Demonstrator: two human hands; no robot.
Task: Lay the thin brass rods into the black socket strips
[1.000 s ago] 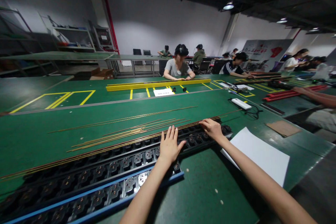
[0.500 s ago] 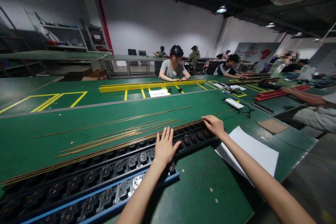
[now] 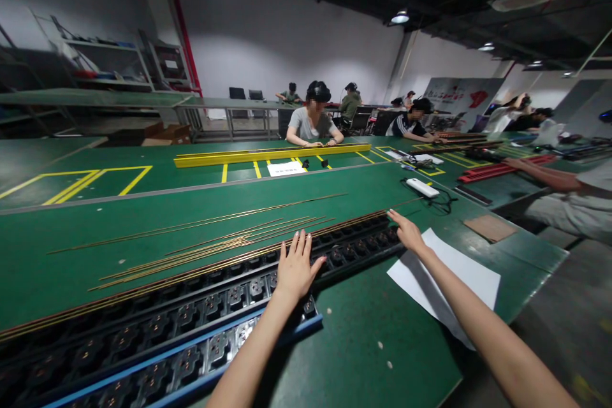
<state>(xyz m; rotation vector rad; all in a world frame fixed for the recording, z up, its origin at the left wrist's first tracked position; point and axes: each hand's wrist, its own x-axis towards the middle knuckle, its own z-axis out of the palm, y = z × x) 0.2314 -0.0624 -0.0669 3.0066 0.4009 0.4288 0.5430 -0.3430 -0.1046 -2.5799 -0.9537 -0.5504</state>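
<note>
Long black slotted rails [image 3: 356, 255] lie side by side, with rows of black socket-like pieces holding copper-coloured contacts. Thin brass rods [image 3: 229, 262] run lengthwise along the far rail. My left hand [image 3: 295, 271] lies palm down across the rail and rods, fingers spread. At the rail's far right end is my right hand [image 3: 406, 233], its fingers stretched out and fingertips by the rod ends. Whether they touch the rods I cannot tell. Nearest me, a rail with blue edges [image 3: 313, 325] holds similar pieces, partly hidden by my left forearm.
Several loose brass rods [image 3: 224, 252] lie beyond the rails. A white sheet of paper [image 3: 454, 280] rests under my right forearm. Further right are a white power strip [image 3: 422, 188] and cardboard [image 3: 490, 227]. Across the table, a person works at a yellow rail [image 3: 272, 155].
My right hand has moved right, to the end of the rail, and its pinched fingers have straightened. My left hand stays on the rail. The view has shifted slightly.
</note>
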